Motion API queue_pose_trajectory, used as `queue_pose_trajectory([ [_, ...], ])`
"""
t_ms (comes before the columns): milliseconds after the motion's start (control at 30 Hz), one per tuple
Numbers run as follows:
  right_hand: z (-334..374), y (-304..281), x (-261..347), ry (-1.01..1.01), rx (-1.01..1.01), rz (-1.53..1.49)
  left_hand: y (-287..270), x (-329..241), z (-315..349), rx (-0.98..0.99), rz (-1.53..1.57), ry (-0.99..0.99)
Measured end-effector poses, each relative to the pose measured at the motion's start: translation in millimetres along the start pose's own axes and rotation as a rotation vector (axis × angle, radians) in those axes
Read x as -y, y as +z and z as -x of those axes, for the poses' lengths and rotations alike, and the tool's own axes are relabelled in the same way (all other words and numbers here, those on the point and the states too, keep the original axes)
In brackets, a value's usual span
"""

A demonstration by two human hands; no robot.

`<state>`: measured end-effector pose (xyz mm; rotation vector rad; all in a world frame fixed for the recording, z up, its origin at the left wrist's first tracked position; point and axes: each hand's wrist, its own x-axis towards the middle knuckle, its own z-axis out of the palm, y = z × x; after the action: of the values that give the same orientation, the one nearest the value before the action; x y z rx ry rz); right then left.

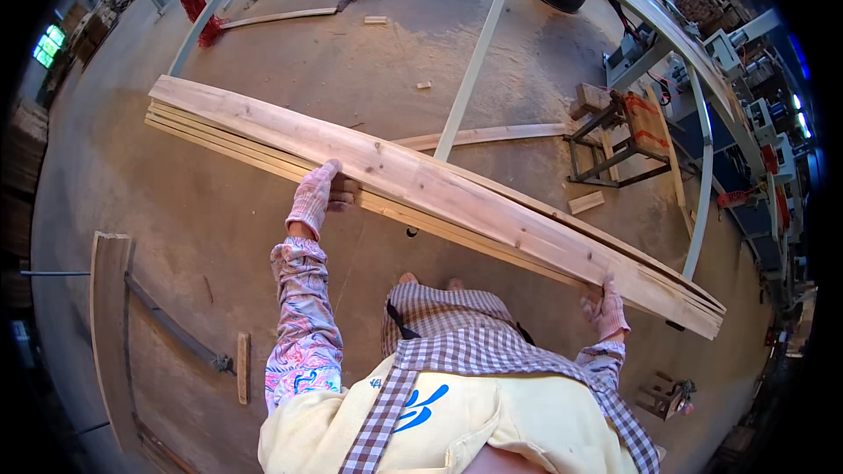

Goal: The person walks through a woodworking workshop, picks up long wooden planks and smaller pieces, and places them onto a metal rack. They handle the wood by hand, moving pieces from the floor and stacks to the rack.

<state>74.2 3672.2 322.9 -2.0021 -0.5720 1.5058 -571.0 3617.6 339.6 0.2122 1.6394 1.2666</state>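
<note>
A long, pale wooden board with small knots lies slantwise on top of a stack of similar boards. It is turned slightly against the boards beneath, whose edges show along both sides. My left hand, in a pinkish knit glove, grips the top board's near edge left of its middle, the fingers curled at the edge. Farther right, my gloved right hand holds the near edge close to the right end. Part of its fingers is hidden by the wood.
Metal rails run beyond the stack. A small metal-framed stool stands at the far right beside wood offcuts. At the left is a curved-looking plank with a short wood strip nearby. Machines line the right side.
</note>
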Motion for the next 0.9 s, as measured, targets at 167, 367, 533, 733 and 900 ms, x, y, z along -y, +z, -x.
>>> queue_pose_trajectory([
  [167,54,34,78,0.134,0.131,0.986,0,-21,22,-0.097,-0.217,-0.119],
  [367,137,209,58,-0.074,0.717,1.327,0,-11,60,0.215,-0.401,-0.135],
  [533,175,364,-11,-1.305,1.557,1.465,-81,55,90,0.373,-0.245,-0.163],
  [733,249,527,-62,-1.171,1.913,1.603,-258,137,136,0.241,-0.66,0.241],
  [900,366,669,-70,-0.99,1.554,1.825,-379,129,169,0.14,-0.864,0.147],
])
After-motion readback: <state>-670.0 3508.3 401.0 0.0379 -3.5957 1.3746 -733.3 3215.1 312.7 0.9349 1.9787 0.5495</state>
